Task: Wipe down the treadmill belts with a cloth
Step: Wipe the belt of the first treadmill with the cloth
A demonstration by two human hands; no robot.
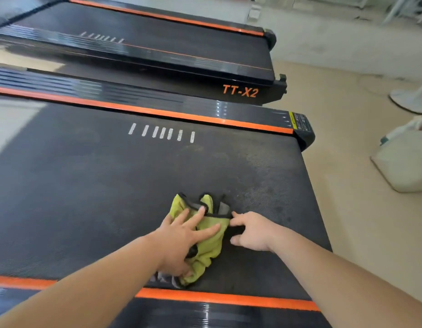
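A crumpled yellow-green cloth (206, 245) with grey and black trim lies on the near treadmill's dark belt (110, 185). My left hand (181, 240) presses flat on the cloth with its fingers spread. My right hand (250, 230) sits just right of the cloth, its fingers curled and pinching the cloth's dark edge. The belt looks dusty and speckled to the right of the cloth. Several white dash marks (161, 133) are printed on the belt further away.
Orange stripes run along both side rails (181, 113) of the near treadmill. A second treadmill (158, 48) marked TT-X2 stands beyond it. On the beige floor to the right are a white container (404, 162) and a fan base (408, 100).
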